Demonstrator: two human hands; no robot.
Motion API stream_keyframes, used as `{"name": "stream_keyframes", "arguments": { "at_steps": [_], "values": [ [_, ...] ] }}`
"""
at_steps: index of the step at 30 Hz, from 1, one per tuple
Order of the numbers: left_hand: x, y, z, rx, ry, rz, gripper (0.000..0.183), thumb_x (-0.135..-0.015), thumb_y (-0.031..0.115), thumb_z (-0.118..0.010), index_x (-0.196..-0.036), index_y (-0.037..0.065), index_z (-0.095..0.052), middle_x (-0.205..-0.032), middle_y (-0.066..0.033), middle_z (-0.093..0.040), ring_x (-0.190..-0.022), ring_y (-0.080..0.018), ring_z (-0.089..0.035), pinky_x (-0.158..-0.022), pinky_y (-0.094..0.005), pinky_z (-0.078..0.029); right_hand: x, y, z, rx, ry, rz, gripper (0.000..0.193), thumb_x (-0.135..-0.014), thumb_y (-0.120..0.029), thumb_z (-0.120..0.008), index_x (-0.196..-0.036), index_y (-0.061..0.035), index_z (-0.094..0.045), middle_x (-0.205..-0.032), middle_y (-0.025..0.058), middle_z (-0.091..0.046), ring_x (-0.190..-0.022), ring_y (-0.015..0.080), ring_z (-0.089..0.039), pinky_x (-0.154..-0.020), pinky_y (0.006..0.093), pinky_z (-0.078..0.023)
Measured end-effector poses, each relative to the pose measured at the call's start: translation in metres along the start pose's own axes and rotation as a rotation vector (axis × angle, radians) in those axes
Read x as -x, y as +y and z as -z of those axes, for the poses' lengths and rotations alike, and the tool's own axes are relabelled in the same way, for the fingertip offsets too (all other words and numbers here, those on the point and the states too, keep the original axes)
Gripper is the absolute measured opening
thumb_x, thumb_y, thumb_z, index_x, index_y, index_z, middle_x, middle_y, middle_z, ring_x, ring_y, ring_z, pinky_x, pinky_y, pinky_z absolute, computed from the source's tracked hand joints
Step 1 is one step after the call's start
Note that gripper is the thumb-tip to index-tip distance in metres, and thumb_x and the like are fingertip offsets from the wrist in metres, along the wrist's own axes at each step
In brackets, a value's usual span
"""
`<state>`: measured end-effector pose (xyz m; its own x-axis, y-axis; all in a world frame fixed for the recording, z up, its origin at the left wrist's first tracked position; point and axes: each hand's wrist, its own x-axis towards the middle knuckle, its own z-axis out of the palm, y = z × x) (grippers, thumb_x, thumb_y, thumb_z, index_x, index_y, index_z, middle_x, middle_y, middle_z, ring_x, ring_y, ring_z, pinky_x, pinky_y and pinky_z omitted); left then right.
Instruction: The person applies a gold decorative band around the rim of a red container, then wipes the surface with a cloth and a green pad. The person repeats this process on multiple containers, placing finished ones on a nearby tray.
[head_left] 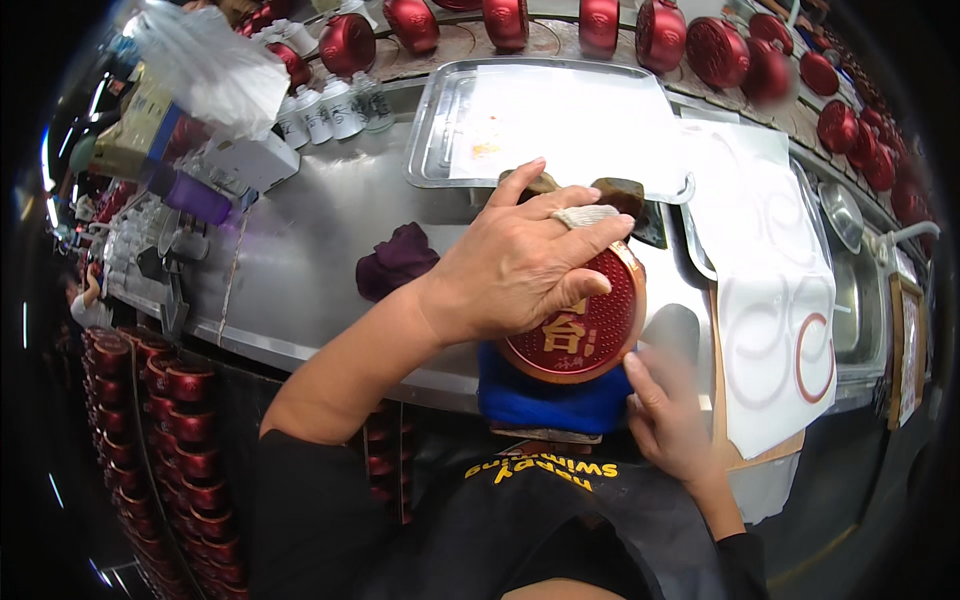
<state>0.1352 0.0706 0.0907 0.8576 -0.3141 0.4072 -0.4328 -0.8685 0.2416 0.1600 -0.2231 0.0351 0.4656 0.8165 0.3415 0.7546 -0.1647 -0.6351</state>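
A round red drum-shaped piece [590, 335] with gold lettering and an orange-gold rim rests tilted on a blue cloth [535, 400] at the bench's front edge. My left hand [530, 255] reaches across its top, fingers spread and partly covering the face. White wrapping [585, 215] goes round one of its fingers. At the lower right rim, my right hand [675, 410] grips the piece with curled fingers, somewhat blurred. Just beyond the piece lies a dark brown block [620, 195], with another brownish lump half hidden behind my left fingers. A crumpled dark purple cloth [397, 260] lies left of them.
A metal tray [425, 150] with a white sheet stands behind. Red round pieces [505, 25] line a rack at the back. White paper [775, 370] with ring marks lies right, beside a sink [860, 320]. Small bottles [340, 108] stand back left; stacked red pieces [195, 450] fill the lower left.
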Motion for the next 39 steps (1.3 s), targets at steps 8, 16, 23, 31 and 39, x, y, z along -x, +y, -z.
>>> {"name": "stream_keyframes", "arguments": {
  "at_steps": [8,16,23,31,39],
  "values": [
    [-0.001,0.069,-0.028,-0.081,-0.17,-0.282,0.054,-0.095,0.05,-0.062,-0.127,0.007,-0.068,-0.086,-0.0051,-0.075,-0.134,-0.0262,-0.055,-0.123,-0.0617,-0.017,0.012,0.016,0.027,0.005,0.35,-0.246,0.039,-0.096,0.001,-0.061,-0.134,0.005,-0.052,-0.118,0.0205,-0.069,-0.1,0.0271,-0.071,-0.086,0.0352,-0.056],
    [0.118,0.108,-0.065,-0.269,0.162,0.195,0.055,-0.107,0.053,-0.043,-0.145,0.018,-0.06,-0.142,-0.008,-0.064,-0.152,-0.0345,-0.034,-0.124,-0.0609,-0.001,-0.028,0.002,-0.005,-0.141,0.182,-0.159,0.024,-0.089,-0.008,-0.077,-0.105,-0.0014,-0.061,-0.087,0.0151,-0.065,-0.073,0.0323,-0.066,-0.069,0.0372,-0.053],
    [0.133,0.112,-0.09,-0.04,0.375,0.471,0.068,-0.105,0.056,-0.045,-0.155,0.01,-0.048,-0.149,-0.0127,-0.057,-0.152,-0.042,-0.032,-0.121,-0.0648,-0.002,-0.041,0.024,0.002,-0.188,0.237,-0.185,0.026,-0.098,-0.019,-0.071,-0.112,-0.001,-0.059,-0.085,0.0133,-0.069,-0.073,0.0224,-0.068,-0.067,0.0319,-0.053],
    [0.119,0.093,-0.076,0.109,0.46,0.488,0.073,-0.107,0.053,-0.041,-0.157,0.0,-0.038,-0.152,-0.0226,-0.052,-0.148,-0.0464,-0.037,-0.122,-0.0625,-0.006,-0.077,0.041,0.023,-0.243,0.14,-0.171,0.027,-0.099,-0.021,-0.07,-0.112,-0.0006,-0.059,-0.085,0.0105,-0.068,-0.076,0.0185,-0.066,-0.07,0.0315,-0.053],
    [0.095,0.056,-0.052,0.169,0.494,0.43,0.07,-0.109,0.051,-0.037,-0.15,-0.006,-0.046,-0.147,-0.0226,-0.057,-0.14,-0.044,-0.049,-0.123,-0.0584,-0.012,-0.112,0.058,0.036,-0.289,0.074,-0.141,0.027,-0.098,-0.019,-0.071,-0.112,0.0,-0.059,-0.089,0.0122,-0.066,-0.081,0.0215,-0.065,-0.076,0.0331,-0.052]
  ]
}}
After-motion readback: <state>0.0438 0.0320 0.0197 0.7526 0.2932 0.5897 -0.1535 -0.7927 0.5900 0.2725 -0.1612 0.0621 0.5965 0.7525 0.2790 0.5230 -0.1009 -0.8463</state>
